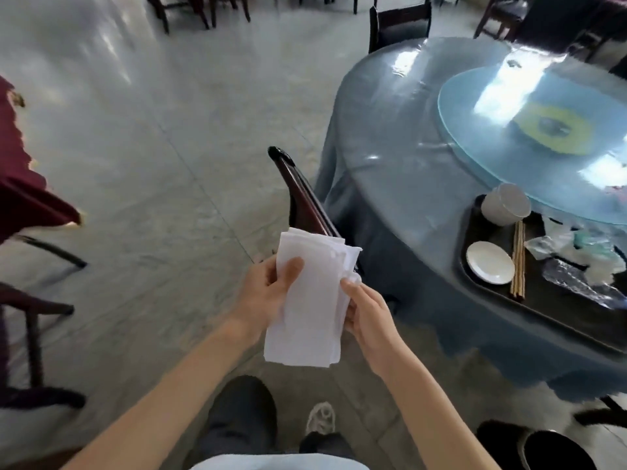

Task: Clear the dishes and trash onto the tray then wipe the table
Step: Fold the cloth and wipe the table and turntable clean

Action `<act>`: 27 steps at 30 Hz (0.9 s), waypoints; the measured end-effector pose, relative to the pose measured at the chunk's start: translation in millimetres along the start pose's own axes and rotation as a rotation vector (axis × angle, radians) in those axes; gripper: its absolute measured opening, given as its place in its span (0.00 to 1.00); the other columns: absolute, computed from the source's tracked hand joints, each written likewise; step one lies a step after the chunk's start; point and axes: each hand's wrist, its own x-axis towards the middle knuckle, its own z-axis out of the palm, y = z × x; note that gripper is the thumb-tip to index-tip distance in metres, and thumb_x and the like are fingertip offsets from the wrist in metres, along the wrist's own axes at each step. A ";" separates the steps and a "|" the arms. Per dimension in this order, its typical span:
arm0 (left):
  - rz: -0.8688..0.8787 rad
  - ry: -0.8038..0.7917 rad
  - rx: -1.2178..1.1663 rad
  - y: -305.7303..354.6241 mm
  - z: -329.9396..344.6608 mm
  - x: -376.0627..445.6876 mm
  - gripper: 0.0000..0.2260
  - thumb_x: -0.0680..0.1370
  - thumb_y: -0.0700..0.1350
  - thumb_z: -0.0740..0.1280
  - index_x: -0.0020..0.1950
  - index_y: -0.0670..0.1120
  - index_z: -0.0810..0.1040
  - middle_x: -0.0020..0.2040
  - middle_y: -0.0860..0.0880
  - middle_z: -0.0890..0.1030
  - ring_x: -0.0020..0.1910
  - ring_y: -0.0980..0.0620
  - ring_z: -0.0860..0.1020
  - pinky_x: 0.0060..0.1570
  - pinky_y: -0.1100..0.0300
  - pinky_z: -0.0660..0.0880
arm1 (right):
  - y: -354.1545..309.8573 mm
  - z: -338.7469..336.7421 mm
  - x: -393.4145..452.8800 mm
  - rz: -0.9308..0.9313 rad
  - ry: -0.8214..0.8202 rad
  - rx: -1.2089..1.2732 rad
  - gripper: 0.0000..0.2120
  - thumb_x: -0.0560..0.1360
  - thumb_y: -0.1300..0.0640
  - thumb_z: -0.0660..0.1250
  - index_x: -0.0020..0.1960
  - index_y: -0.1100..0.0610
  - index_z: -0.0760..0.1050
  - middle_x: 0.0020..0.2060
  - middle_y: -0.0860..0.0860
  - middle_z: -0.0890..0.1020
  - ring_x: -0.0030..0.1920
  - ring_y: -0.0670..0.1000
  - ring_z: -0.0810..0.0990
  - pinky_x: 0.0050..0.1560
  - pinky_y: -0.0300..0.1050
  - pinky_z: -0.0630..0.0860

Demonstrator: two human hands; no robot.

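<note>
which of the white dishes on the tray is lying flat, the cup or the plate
The small white plate lies flat at the near-left end of the dark tray, left of the chopsticks. The white cup is tipped at the far corner.

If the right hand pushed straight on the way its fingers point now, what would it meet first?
The folded white cloth it already pinches; the right hand points up-left into it. Beyond that probably the left hand, though depth is unclear.

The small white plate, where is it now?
In the head view, the small white plate lies at right on the dark tray, beside the chopsticks, below the paper cup.
</note>
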 end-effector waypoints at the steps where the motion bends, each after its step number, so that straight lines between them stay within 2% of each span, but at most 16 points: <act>1: -0.014 0.030 -0.013 -3.3 -9.3 7.7 0.17 0.76 0.66 0.69 0.52 0.54 0.84 0.49 0.49 0.87 0.45 0.48 0.87 0.38 0.58 0.82 | -2.4 8.2 12.3 0.017 -0.032 -0.014 0.15 0.85 0.51 0.63 0.60 0.58 0.83 0.55 0.58 0.88 0.55 0.59 0.87 0.52 0.51 0.84; 6: -0.102 0.166 -0.058 -9.1 -69.5 60.1 0.24 0.71 0.71 0.70 0.54 0.54 0.84 0.50 0.49 0.88 0.49 0.45 0.86 0.47 0.43 0.83 | -18.5 69.3 79.7 0.056 -0.114 -0.090 0.14 0.85 0.48 0.63 0.55 0.52 0.86 0.52 0.57 0.88 0.47 0.55 0.87 0.42 0.45 0.83; 9: -0.106 0.191 -0.080 -0.9 -111.8 105.4 0.22 0.72 0.69 0.70 0.53 0.54 0.85 0.50 0.48 0.88 0.48 0.45 0.87 0.47 0.44 0.84 | -28.7 112.3 127.5 0.046 -0.137 -0.130 0.15 0.85 0.45 0.62 0.57 0.48 0.86 0.54 0.55 0.88 0.52 0.56 0.87 0.51 0.49 0.85; 12: -0.089 0.229 -0.093 9.1 -157.5 157.0 0.20 0.74 0.65 0.70 0.51 0.50 0.85 0.48 0.46 0.87 0.46 0.44 0.86 0.43 0.45 0.83 | -41.0 158.2 176.4 0.054 -0.123 -0.139 0.15 0.84 0.44 0.63 0.57 0.47 0.86 0.54 0.54 0.88 0.54 0.56 0.87 0.52 0.50 0.85; 14: -0.087 0.217 -0.070 17.7 -187.6 192.3 0.19 0.76 0.64 0.69 0.50 0.49 0.85 0.47 0.43 0.87 0.43 0.44 0.85 0.41 0.45 0.81 | -50.9 188.5 208.4 0.057 -0.108 -0.139 0.14 0.83 0.44 0.63 0.56 0.47 0.86 0.53 0.55 0.88 0.53 0.55 0.87 0.52 0.49 0.85; 18: -0.093 0.188 -0.055 44.9 -236.2 254.6 0.17 0.76 0.64 0.68 0.48 0.51 0.84 0.43 0.46 0.86 0.38 0.53 0.83 0.35 0.57 0.78 | -80.4 238.7 262.4 0.045 -0.064 -0.129 0.14 0.84 0.46 0.63 0.53 0.48 0.87 0.52 0.57 0.87 0.54 0.61 0.86 0.54 0.54 0.84; 22: -0.113 0.104 -0.010 76.7 -269.5 319.8 0.18 0.76 0.64 0.68 0.49 0.50 0.84 0.46 0.44 0.86 0.40 0.52 0.83 0.37 0.54 0.79 | -110.8 271.2 311.6 0.050 -0.001 -0.080 0.14 0.85 0.48 0.63 0.54 0.50 0.87 0.54 0.61 0.86 0.54 0.61 0.86 0.54 0.53 0.84; 24: -0.125 0.068 -0.001 88.8 -275.9 353.3 0.18 0.78 0.63 0.68 0.51 0.48 0.83 0.48 0.43 0.86 0.42 0.50 0.83 0.41 0.48 0.81 | -125.6 278.7 336.1 0.058 0.022 -0.030 0.14 0.84 0.47 0.64 0.54 0.51 0.87 0.54 0.64 0.85 0.52 0.59 0.86 0.51 0.51 0.84; 27: -0.140 0.012 -0.007 106.6 -278.2 410.2 0.15 0.81 0.58 0.68 0.54 0.48 0.83 0.50 0.44 0.86 0.47 0.45 0.85 0.47 0.44 0.82 | -149.6 284.8 378.5 0.015 0.079 0.003 0.14 0.84 0.47 0.64 0.54 0.50 0.86 0.55 0.64 0.85 0.53 0.60 0.85 0.55 0.58 0.83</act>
